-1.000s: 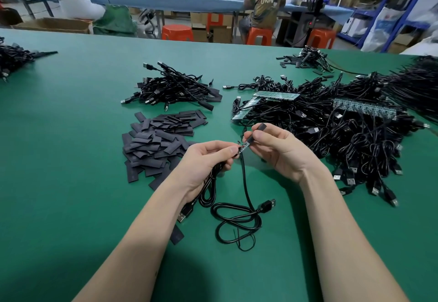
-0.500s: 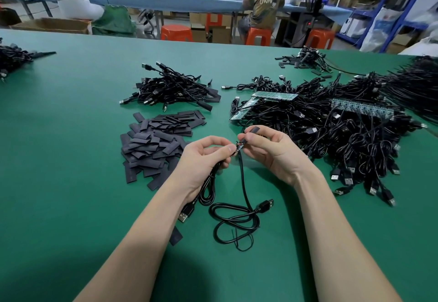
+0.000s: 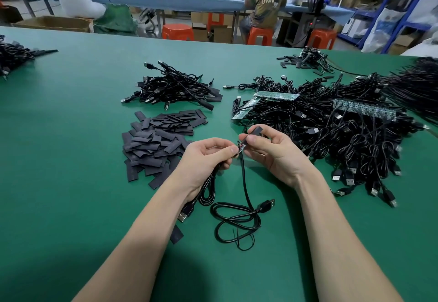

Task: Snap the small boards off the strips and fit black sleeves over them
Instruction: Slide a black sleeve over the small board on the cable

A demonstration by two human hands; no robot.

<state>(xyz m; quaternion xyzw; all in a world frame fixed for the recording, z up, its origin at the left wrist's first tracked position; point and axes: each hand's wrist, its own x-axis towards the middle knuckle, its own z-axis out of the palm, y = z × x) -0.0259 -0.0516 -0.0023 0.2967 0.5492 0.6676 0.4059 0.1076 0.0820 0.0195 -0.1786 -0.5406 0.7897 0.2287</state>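
Green matting covers the worktop (image 3: 71, 159) under my arms, and beyond its far edge other people sit on orange stools at a long blue bench.

My left hand (image 3: 206, 157) has thumb and forefinger curled and pinched on the small board (image 3: 240, 147), a sliver of circuit at the end of a thin black USB cable (image 3: 237, 216). The rest of that hand's fingers (image 3: 225, 151) are wrapped round a second coiled cable that hangs below my palm. My right hand (image 3: 272, 150) pinches a black sleeve (image 3: 255, 131) between thumb and forefinger, its lower mouth just meeting the board's tip.

I judge the board to be featherweight, stiff and a little brittle, with a solder joint at the wire that would not like bending. Best held by its edges close to the cable end, as I have it, leaving the free end bare. The sleeve looks like flattened tubing: light, limp, smooth and inclined to stay shut. I would hold it near the mouth and squeeze its edges so it opens, then slide it down straight.

Left of my left fingers lies the heap of spare sleeves (image 3: 158, 140). Beyond my right fingers, the green board strips (image 3: 276, 95) rest on a tangle of cables (image 3: 343, 140).
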